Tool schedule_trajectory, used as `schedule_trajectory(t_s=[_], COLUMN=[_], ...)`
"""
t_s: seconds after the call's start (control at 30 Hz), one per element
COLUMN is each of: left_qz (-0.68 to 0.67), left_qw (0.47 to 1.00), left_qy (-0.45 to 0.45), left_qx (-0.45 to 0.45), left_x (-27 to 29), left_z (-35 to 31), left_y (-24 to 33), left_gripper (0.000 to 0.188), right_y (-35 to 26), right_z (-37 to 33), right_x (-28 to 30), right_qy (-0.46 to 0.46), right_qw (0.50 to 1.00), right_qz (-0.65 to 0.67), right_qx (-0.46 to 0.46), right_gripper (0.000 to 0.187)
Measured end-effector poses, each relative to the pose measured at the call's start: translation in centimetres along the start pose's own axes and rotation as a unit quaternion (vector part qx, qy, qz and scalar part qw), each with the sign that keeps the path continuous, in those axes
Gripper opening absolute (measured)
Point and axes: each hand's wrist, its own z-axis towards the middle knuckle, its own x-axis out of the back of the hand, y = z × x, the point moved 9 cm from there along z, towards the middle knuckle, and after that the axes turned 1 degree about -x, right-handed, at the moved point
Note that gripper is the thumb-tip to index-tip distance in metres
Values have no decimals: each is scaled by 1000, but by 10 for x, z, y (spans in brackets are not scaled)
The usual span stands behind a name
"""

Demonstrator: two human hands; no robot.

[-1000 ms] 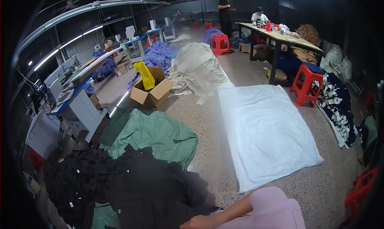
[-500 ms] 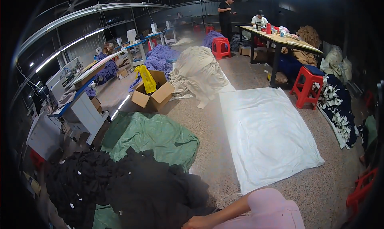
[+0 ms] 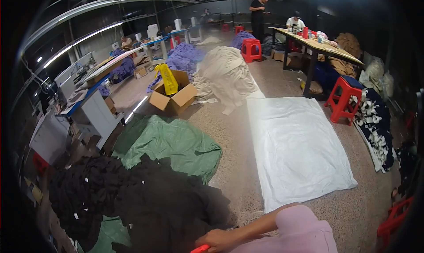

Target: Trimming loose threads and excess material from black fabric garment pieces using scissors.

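- Through the head view, my right hand is at the lower edge, fingers wrapped around a red thing that the frame partly cuts off — I can't make out what kind it is.
- My left hand is out of sight, so I can't tell its state.
- The black cloth pile lies left of and ahead of the right hand, the nearer one I can see; its longer spread runs roughly left to right. Whether the hand touches it, I can't tell.
- The pile looks soft, matt and crumpled — dotted with small white tags — and sits partly over a wrinkled green sheet on the speckled floor.
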Motion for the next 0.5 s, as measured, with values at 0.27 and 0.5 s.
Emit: schedule_trajectory(t_s=[0.27,0.5], left_qz=[-30,-127], left_qw=[995,990], left_qy=[-35,-8], left_qx=[-92,-62], left_x=[-30,-16], left_z=[-8,-22], left_y=[60,10], left_gripper=[10,12], right_y=[-14,-33], right_z=[1,4], right_x=[42,43], right_qy=[-53,-79], right_qw=[989,973], right_qz=[-137,-213], right_qx=[0,48], right_gripper=[40,40])
